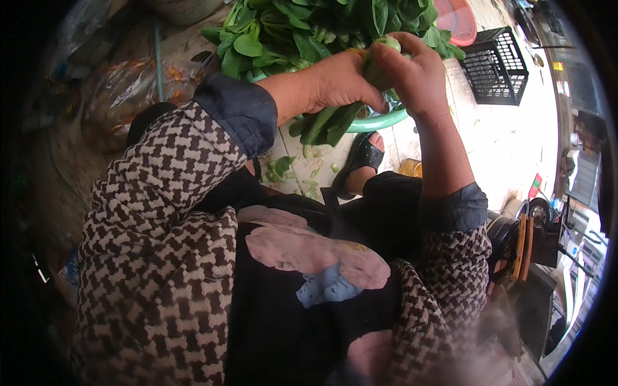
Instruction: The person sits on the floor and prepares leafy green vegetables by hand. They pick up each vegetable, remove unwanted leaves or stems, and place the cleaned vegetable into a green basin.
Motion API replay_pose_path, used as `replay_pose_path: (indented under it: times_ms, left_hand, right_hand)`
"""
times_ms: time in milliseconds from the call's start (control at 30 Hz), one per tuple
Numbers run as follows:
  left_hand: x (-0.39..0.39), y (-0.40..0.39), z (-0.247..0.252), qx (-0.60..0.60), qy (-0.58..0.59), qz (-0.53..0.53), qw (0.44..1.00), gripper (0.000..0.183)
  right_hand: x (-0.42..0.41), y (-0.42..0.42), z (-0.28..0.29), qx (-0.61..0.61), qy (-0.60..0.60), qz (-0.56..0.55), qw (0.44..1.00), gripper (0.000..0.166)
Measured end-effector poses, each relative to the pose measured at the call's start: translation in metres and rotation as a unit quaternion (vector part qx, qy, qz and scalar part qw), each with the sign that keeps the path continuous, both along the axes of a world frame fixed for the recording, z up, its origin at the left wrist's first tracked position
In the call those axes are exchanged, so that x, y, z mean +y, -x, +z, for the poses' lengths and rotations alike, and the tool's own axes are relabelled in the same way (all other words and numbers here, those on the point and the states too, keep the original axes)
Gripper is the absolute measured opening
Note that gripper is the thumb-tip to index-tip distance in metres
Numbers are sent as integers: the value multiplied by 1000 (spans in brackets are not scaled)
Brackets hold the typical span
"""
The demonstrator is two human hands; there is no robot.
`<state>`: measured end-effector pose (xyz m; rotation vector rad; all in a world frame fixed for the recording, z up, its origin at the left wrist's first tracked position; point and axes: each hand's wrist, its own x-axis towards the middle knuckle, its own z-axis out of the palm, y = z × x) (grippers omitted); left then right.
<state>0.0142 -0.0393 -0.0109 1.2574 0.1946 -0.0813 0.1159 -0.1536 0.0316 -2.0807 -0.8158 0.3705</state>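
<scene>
My left hand [340, 79] is wrapped round the stalks of a leafy green like bok choy [379, 72], whose dark leaves hang down below the palm. At the same plant's pale base, my right hand [417, 72] grips with thumb and fingers. A small orange bit shows behind the left hand; I cannot tell what it is. Both hands are above the near side of a light green plastic basin [379, 121]. A big heap of similar leafy greens [299, 34] rises just beyond, hiding much of the basin.
Green trimmings [280, 169] lie on the tiled floor [410, 144] near my sandalled foot [362, 159]. A black plastic crate [499, 67] and a pink basin [456, 21] are at the right. Clear plastic bags [130, 91] and a hose [158, 62] lie left.
</scene>
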Motion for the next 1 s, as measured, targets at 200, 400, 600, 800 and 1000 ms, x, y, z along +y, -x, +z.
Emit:
replay_pose_path:
  times_ms: [200,400,600,800,1000]
  left_hand:
    - [-5,5,7,-12,-273,63,960,45]
    - [-1,2,-13,36,-101,9,994,32]
    - [8,10,15,44,16,-39,998,18]
    - [25,8,5,-16,212,-56,976,12]
    - [26,20,19,-7,223,-108,969,18]
  right_hand:
    - [2,2,0,-47,1,-38,998,54]
    - [4,4,-8,-21,26,-41,999,61]
    - [2,4,2,174,-83,-14,981,57]
    - [-14,5,15,292,-150,-20,944,36]
    - [-23,19,8,227,-71,60,969,22]
